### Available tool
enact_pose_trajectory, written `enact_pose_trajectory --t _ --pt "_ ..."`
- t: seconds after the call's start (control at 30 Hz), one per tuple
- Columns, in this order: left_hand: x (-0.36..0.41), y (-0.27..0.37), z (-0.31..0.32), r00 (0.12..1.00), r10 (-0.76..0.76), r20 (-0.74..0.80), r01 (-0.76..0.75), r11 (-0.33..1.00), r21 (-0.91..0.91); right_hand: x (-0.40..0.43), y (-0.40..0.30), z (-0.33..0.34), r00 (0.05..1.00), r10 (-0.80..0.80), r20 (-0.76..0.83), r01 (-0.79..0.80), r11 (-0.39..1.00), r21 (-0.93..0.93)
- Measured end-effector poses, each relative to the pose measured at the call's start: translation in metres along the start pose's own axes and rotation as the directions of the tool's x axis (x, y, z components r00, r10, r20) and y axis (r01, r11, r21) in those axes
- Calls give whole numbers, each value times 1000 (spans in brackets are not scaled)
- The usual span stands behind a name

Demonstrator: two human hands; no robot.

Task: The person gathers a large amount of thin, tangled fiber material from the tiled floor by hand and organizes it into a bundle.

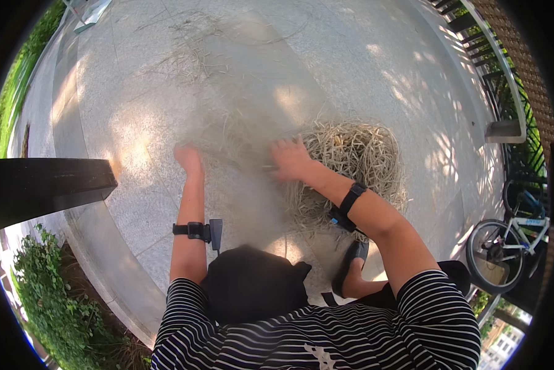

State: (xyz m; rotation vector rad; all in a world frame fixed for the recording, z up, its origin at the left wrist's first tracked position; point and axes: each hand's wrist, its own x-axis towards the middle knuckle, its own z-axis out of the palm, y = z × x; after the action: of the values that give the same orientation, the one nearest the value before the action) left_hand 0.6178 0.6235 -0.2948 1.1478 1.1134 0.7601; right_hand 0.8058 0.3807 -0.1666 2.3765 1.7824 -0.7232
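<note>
A heap of dry straw (364, 152) lies on the stone paving, in front of me and to the right. My right hand (290, 159) is at the left edge of this heap, palm down with the fingers apart. Further left, my left hand (189, 159) is low over the paving, blurred, its fingers curled out of sight; whether it grips any stalks I cannot tell. Between the hands spreads a blurred bunch of loose straw (240, 134) under a dusty haze. Both forearms wear black straps with small devices.
Scattered stalks (203, 64) lie on the paving ahead. A dark beam or post (50, 187) juts in from the left, above a leafy shrub (50, 277). To the right are a bicycle (503, 254) and a bench-like railing (505, 132). My foot (353, 268) rests just behind the heap.
</note>
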Motion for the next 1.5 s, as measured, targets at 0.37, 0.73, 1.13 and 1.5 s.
enact_pose_trajectory --t 0.37,0.73,1.13,1.5 --pt "-136 89 194 579 368 727 -815 288 503 -215 244 -24 381 867 -321 -483 482 731" --pt "-261 -23 122 -115 134 984 -993 -19 -114 -235 152 73 591 764 -260 -322 519 792" --pt "-189 43 199 70 227 971 -956 292 1 -261 203 61 571 803 173 -516 187 836" --pt "-114 15 288 407 -138 903 -889 169 426 -288 183 95 367 914 173 -257 -79 963"
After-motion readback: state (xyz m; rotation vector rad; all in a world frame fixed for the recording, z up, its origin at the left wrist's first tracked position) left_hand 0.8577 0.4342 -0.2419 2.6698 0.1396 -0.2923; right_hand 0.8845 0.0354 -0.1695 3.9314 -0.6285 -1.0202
